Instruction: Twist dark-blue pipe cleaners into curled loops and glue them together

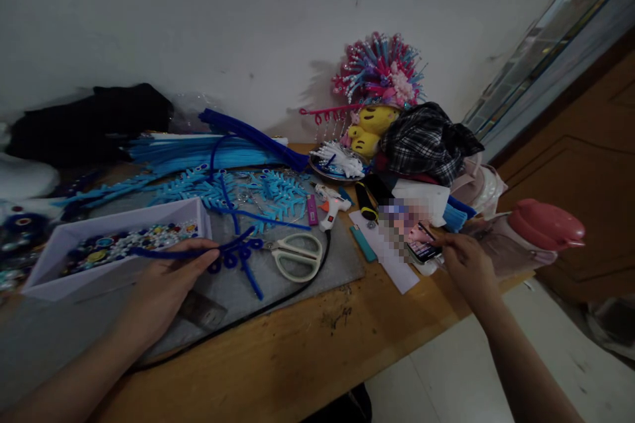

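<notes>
Between thumb and fingers, my left hand pinches a dark blue pipe-cleaner piece with loops along it and loose ends sticking out. It is held over the grey mat, just left of white-handled scissors. My right hand is at the right end of a phone with a lit screen. Its fingers are drawn together; whether they grip the phone or only touch it cannot be made out. A white box of beads stands behind my left hand.
A hot glue gun lies behind the scissors, its black cord running across the mat. Blue pipe cleaners and light blue branch shapes lie at the back. A pink-lidded bottle is at the right table edge.
</notes>
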Action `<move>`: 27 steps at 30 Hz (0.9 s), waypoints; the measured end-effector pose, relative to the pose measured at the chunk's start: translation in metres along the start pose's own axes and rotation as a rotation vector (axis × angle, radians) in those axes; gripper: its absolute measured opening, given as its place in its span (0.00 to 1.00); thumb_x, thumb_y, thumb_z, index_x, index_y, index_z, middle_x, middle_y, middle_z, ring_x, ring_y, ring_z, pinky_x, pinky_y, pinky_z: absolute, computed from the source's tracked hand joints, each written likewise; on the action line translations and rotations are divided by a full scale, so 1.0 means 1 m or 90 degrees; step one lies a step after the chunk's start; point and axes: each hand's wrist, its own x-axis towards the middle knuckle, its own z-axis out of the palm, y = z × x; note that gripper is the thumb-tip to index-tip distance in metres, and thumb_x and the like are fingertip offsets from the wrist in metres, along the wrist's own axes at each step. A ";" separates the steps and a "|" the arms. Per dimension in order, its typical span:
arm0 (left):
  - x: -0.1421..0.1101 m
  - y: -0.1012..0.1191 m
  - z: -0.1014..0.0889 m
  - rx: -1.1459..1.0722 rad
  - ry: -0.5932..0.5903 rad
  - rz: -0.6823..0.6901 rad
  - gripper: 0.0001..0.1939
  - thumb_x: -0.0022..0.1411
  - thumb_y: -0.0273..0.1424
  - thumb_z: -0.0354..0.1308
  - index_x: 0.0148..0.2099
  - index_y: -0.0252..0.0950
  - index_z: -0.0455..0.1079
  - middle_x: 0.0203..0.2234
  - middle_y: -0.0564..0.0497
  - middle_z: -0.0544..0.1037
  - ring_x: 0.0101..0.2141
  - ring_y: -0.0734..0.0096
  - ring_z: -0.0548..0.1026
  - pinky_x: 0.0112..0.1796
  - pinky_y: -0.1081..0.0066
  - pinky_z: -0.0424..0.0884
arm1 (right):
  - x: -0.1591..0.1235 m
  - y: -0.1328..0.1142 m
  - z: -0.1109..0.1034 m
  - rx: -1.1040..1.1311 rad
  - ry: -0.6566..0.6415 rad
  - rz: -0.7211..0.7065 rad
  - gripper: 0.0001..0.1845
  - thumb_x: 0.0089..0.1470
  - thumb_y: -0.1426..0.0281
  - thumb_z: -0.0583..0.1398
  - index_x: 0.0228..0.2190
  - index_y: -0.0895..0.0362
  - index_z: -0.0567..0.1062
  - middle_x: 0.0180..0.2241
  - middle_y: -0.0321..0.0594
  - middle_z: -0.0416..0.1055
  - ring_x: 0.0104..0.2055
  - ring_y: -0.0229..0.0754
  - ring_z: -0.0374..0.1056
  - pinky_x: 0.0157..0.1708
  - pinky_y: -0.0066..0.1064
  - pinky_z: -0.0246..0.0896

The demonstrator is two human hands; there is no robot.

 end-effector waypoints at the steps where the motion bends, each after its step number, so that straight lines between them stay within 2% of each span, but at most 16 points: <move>1: 0.001 -0.001 -0.001 0.003 -0.002 -0.002 0.15 0.37 0.41 0.63 0.28 0.37 0.70 0.21 0.57 0.71 0.26 0.73 0.66 0.23 0.77 0.62 | 0.000 0.000 0.000 -0.001 -0.003 0.003 0.13 0.45 0.69 0.50 0.26 0.57 0.73 0.30 0.44 0.71 0.36 0.46 0.65 0.37 0.38 0.60; 6: 0.003 -0.008 -0.003 -0.022 -0.020 -0.015 0.14 0.40 0.39 0.63 0.29 0.38 0.69 0.21 0.58 0.70 0.25 0.74 0.65 0.23 0.77 0.60 | 0.001 0.002 0.000 0.001 -0.013 0.004 0.12 0.45 0.70 0.50 0.27 0.57 0.73 0.31 0.43 0.71 0.37 0.45 0.65 0.39 0.38 0.59; 16: 0.000 -0.001 -0.001 -0.021 -0.005 -0.017 0.12 0.39 0.38 0.62 0.27 0.38 0.70 0.20 0.58 0.71 0.25 0.74 0.65 0.23 0.77 0.60 | 0.005 0.010 0.005 -0.022 -0.054 -0.064 0.14 0.47 0.73 0.48 0.31 0.57 0.72 0.34 0.44 0.72 0.40 0.46 0.65 0.42 0.40 0.58; 27: -0.001 0.002 0.000 -0.033 0.002 -0.010 0.10 0.38 0.36 0.62 0.26 0.38 0.69 0.20 0.57 0.70 0.25 0.74 0.66 0.22 0.77 0.60 | 0.001 0.001 -0.001 -0.004 -0.018 -0.041 0.12 0.46 0.71 0.49 0.26 0.56 0.73 0.31 0.42 0.71 0.38 0.46 0.65 0.40 0.39 0.60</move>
